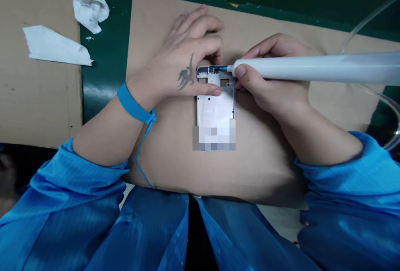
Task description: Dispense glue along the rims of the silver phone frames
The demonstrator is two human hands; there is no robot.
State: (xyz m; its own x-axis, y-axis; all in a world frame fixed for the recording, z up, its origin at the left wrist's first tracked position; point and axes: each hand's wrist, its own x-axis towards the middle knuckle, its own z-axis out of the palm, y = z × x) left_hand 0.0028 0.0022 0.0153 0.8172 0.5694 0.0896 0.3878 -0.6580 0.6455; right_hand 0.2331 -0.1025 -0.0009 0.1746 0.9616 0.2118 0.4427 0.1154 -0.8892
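Observation:
A white phone frame (215, 108) lies flat on a brown cardboard sheet (281, 33) in front of me. My left hand (184, 64) rests over its upper left part, thumb pressed across the frame and fingers curled at its top edge, holding it down. My right hand (268, 79) is closed round a long white dispensing syringe (315, 67) that runs off to the right. The syringe's blue tip (223, 68) touches the frame's top edge. A blue wrist strap (134, 105) with a cord circles my left wrist.
Crumpled white paper (90, 9) lies on the green table surface (103, 54) at the upper left. A flat torn white sheet (56, 46) rests on a second cardboard piece (37, 96) at the left. A clear tube (390, 108) curves along the right edge.

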